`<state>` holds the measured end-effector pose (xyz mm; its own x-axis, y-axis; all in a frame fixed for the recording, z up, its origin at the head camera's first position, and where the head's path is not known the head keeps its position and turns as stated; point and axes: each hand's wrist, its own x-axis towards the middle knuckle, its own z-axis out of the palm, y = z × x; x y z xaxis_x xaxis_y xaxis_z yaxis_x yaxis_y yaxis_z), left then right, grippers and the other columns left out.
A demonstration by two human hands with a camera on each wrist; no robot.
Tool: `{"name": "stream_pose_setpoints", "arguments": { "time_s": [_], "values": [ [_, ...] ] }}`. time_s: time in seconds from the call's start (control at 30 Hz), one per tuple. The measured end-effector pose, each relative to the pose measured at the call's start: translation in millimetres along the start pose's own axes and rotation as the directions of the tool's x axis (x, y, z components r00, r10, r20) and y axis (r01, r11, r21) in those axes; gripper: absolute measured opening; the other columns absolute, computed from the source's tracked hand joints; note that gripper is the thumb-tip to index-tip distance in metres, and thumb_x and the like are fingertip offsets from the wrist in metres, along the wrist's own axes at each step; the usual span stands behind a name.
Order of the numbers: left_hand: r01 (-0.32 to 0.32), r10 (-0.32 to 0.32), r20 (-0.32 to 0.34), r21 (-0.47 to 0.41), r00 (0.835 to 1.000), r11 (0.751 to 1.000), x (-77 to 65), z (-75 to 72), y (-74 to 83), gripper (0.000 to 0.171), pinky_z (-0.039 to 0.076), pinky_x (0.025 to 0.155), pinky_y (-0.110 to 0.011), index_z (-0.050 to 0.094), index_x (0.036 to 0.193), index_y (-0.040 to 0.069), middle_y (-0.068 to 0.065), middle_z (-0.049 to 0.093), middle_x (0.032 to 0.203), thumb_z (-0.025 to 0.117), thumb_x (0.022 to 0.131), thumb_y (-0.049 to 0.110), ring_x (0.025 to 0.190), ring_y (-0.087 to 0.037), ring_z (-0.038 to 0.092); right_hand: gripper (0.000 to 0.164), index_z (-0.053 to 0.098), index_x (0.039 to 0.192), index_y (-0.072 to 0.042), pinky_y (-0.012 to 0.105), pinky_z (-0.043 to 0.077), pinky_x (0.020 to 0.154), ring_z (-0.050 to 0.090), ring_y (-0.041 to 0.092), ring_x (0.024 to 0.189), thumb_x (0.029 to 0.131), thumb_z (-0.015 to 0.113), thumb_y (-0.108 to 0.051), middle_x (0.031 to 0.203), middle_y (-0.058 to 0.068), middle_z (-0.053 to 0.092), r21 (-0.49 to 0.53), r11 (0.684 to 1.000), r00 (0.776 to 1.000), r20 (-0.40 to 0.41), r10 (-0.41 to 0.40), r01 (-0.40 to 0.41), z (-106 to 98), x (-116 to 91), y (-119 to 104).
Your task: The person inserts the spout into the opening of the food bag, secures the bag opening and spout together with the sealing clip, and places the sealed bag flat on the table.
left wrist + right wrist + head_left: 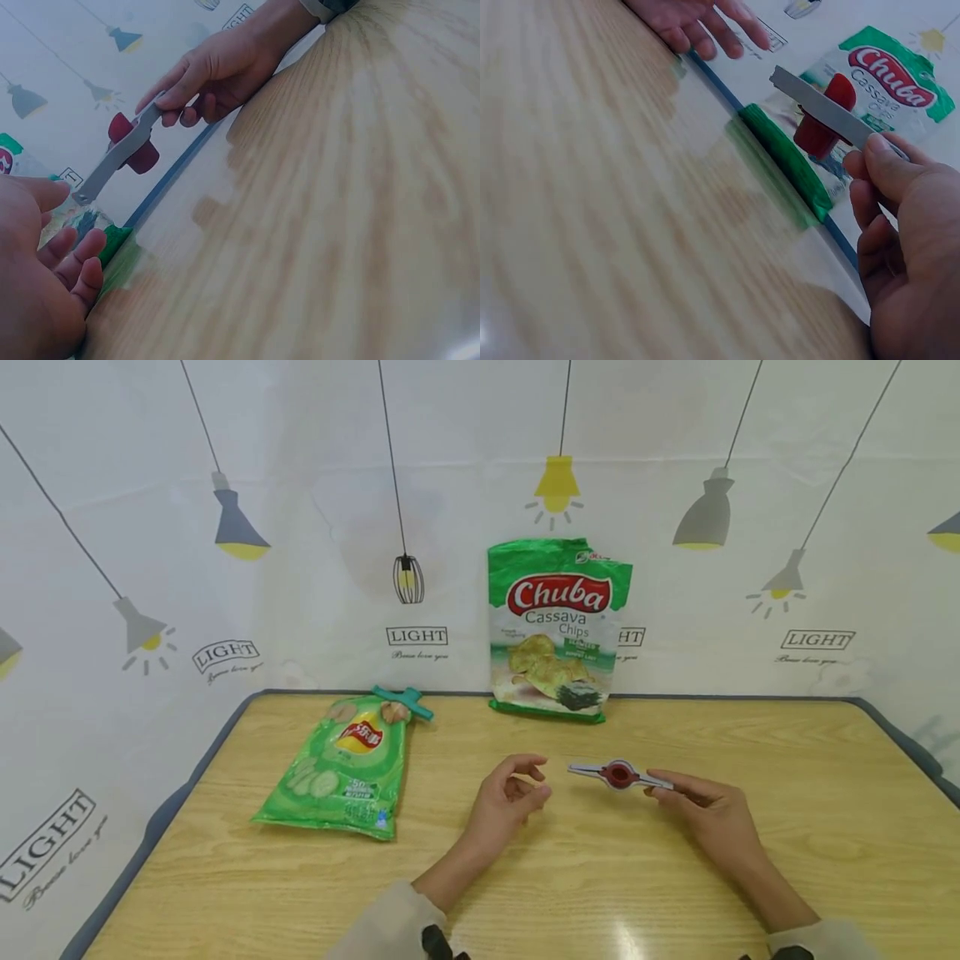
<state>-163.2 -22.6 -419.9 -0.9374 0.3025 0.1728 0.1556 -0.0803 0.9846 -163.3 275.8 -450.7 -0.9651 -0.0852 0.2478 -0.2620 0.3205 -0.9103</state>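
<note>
My right hand (716,818) pinches one end of a long, narrow grey bag clip (588,769) with a round red spout (619,774) at its middle. The clip is held above the table, its other end pointing toward my left hand (504,810). In the right wrist view the thumb lies on the clip's grey bar (821,107), and the red part sticks out on both sides. My left hand is empty, fingers loosely bent, just short of the clip's free end. From the left wrist view, the left fingertips (90,244) hang near that end.
A green and white cassava chip bag (551,631) stands upright against the back wall, its top edge torn. On the left lies a green chip bag (337,777), with a teal clip (405,702) across its top corner. The wooden table (600,893) has a dark blue edge.
</note>
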Motion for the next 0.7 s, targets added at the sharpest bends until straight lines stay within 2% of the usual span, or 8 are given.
{"name": "stream_pose_setpoints", "arguments": {
  "time_s": [0.2,0.4,0.53,0.7],
  "values": [
    [-0.015,0.014,0.018,0.022,1.000,1.000,1.4,-0.4,-0.4,0.039,0.044,0.058,-0.026,0.055,0.129,0.003,-0.024,0.054,0.121,0.063,0.091,0.000,0.085,-0.025,0.058,0.029,0.065,0.120,0.003,0.023,0.051,0.077,0.067,0.013,0.096,0.093,0.063,-0.009,0.096,0.011,0.072,0.071,0.997,0.998,0.070,-0.002,-0.003,11,-2,-6],
    [-0.038,0.037,0.021,0.067,0.999,0.997,0.6,-0.2,-0.9,0.030,0.048,0.058,-0.030,0.062,0.121,0.000,-0.015,0.063,0.113,0.064,0.091,0.003,0.085,-0.038,0.061,0.029,0.064,0.120,0.005,0.025,0.052,0.076,0.067,0.015,0.094,0.093,0.062,-0.006,0.095,0.012,0.072,0.109,0.994,0.996,0.084,0.002,-0.011,16,-3,-7],
    [-0.036,0.037,-0.010,0.091,0.999,0.995,-0.4,0.4,-1.8,0.024,0.045,0.053,-0.026,0.067,0.113,-0.001,-0.012,0.065,0.101,0.066,0.090,0.006,0.080,-0.044,0.061,0.029,0.063,0.119,0.006,0.025,0.052,0.076,0.067,0.014,0.094,0.093,0.062,-0.006,0.095,0.011,0.072,0.107,0.994,0.996,0.091,0.003,-0.013,18,-4,-8],
    [-0.042,0.045,-0.026,0.095,0.999,0.995,-1.4,0.9,-2.3,0.021,0.044,0.052,-0.026,0.069,0.109,0.000,-0.012,0.066,0.095,0.067,0.089,0.005,0.077,-0.045,0.061,0.029,0.064,0.119,0.005,0.026,0.053,0.076,0.067,0.015,0.093,0.093,0.062,-0.006,0.094,0.012,0.072,0.101,0.995,0.995,0.099,-0.014,0.004,19,-5,-8]
  ]
}}
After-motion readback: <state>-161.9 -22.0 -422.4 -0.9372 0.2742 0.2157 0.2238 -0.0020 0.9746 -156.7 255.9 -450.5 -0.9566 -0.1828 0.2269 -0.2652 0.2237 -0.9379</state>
